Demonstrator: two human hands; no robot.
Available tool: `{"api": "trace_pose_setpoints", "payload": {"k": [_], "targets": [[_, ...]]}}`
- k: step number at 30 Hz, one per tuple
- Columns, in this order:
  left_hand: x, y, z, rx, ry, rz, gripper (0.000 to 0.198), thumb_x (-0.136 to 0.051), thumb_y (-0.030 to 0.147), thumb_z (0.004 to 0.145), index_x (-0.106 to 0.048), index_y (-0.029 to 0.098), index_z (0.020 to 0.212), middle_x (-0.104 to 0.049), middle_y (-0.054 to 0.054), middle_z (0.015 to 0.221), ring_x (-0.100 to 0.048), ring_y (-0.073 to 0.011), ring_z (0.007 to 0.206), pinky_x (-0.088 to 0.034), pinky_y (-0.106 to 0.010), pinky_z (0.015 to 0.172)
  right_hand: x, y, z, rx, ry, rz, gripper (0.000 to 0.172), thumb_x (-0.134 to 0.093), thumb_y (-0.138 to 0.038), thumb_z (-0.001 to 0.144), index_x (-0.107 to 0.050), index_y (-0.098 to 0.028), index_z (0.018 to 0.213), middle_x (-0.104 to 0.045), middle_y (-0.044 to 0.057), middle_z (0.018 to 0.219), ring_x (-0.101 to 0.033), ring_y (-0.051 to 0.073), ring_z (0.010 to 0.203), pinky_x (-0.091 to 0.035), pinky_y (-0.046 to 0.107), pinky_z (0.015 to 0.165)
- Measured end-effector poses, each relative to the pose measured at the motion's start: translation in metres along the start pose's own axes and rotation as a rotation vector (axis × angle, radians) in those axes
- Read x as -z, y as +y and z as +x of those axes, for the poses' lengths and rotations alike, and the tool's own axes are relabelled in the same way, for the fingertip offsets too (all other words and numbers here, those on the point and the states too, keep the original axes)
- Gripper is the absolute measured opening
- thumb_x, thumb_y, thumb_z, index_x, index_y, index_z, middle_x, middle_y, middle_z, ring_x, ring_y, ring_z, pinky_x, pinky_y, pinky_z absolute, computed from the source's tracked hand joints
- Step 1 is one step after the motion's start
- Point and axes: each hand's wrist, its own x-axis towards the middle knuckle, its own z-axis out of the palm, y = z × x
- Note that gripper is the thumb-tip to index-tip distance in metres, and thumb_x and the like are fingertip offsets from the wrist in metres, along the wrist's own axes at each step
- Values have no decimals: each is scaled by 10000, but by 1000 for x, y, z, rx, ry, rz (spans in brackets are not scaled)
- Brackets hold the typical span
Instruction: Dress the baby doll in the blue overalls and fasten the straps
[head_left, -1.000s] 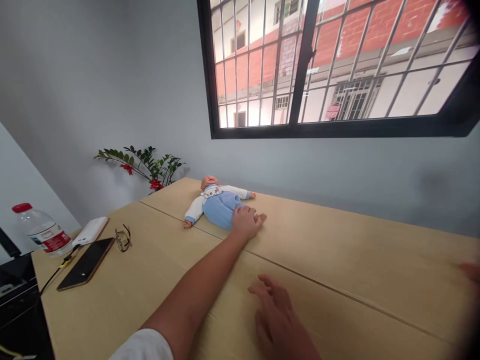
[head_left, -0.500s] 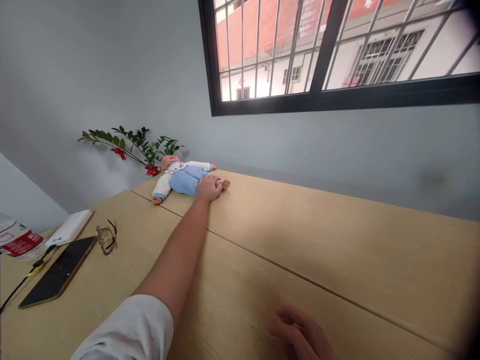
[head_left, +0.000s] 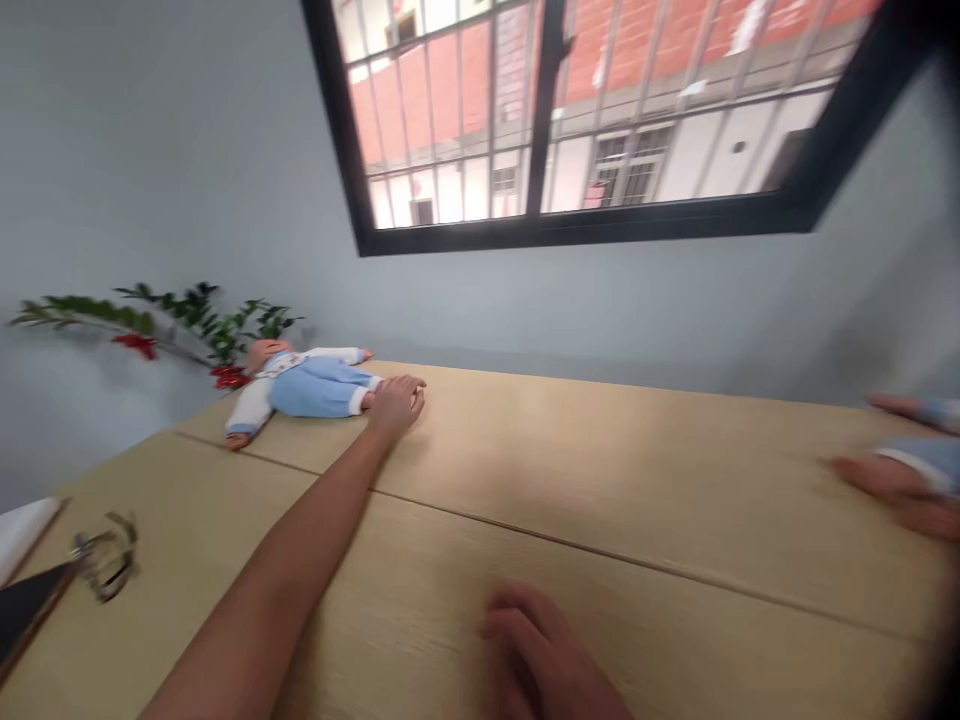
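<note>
My left hand (head_left: 396, 404) is stretched over the far side of the table, at the feet of a doll (head_left: 319, 387) in a blue and white outfit. Its fingers are slightly bent, with a gap beside the thumb, and it partly hides the doll's feet. The doll lies on its back, head toward the plant. Nearer to me, my right hand (head_left: 551, 655) hovers over the table, blurred, its fingers loosely curved and nothing seen in them.
Another doll (head_left: 926, 465) shows only partly at the right edge. A plant (head_left: 214, 315) stands behind the table's far left corner. Glasses (head_left: 107, 560), a phone (head_left: 30, 610) and a white object (head_left: 22, 530) lie on the table (head_left: 600, 470) at the left.
The view has turned right, bringing part of a second doll into sight; the bottle has left it. My left hand has slid from the first doll's lower leg to its feet.
</note>
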Motion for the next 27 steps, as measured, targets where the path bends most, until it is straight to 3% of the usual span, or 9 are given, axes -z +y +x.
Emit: {"api": "trace_pose_setpoints", "payload": {"k": [4,8,10,13,14,17,20,24,27], "targets": [[-20,94,-37,-102,-39,-173,208,-437,296,978,-592,218,1094,-694,-30,884,-647,-210,761,-459,-324,726,24,7,4,4,323,-70,474,-469,18,737,-615,-225,1117,-643,93,1189,-626,209,1141,-531,354,996],[-19,147,-78,-157,-146,-316,151,-392,283,978,-512,240,1058,-641,6,829,-604,-193,672,-420,-299,651,110,78,-16,52,786,-384,371,-494,-68,806,-590,-210,1135,-628,106,1139,-566,257,1164,-458,453,1054],[-14,157,-91,-222,-225,-333,114,-381,253,956,-479,247,1015,-609,12,813,-569,-195,660,-409,-302,659,163,121,-46,-128,1071,-461,344,-501,-125,805,-579,-185,1135,-597,132,1167,-541,285,1175,-445,489,1053],[-9,162,-100,-320,-300,-342,74,-392,219,909,-448,252,943,-579,8,828,-547,-199,697,-415,-303,686,228,172,-93,-670,1539,-414,394,-514,-179,763,-554,-174,1155,-570,142,1178,-531,303,1152,-437,497,1038],[-9,161,-100,-317,-305,-352,64,-398,220,899,-446,252,926,-572,8,827,-545,-198,705,-421,-300,690,244,184,-105,-763,1636,-404,441,-505,-182,762,-528,-146,1200,-547,182,1222,-487,339,1219,-381,548,1079],[-14,157,-96,-226,-303,-397,58,-415,276,910,-467,251,912,-561,11,799,-541,-196,690,-441,-293,676,274,211,-120,-857,1736,-375,505,-524,-222,773,-488,-113,1264,-517,232,1300,-407,384,1316,-286,571,1136],[-18,154,-92,-126,-312,-437,158,-427,370,939,-518,244,967,-587,5,811,-560,-198,693,-460,-298,670,290,229,-114,-934,1753,-323,636,-540,-309,840,-385,-51,1400,-437,314,1418,-353,411,1369,-271,548,1138],[-19,154,-91,-100,-351,-424,208,-407,399,959,-544,243,970,-591,3,810,-554,-196,691,-453,-307,671,304,242,-102,-1010,1639,-280,877,-577,-471,891,-218,8,1533,-239,399,1557,-258,439,1437,-286,528,1111],[-20,154,-92,-109,-359,-421,173,-406,350,943,-540,242,923,-580,2,795,-536,-194,691,-440,-310,669,315,248,-97,-1088,1556,-272,949,-604,-524,869,-205,8,1546,-186,431,1553,-246,505,1415,-283,618,1062]]}}
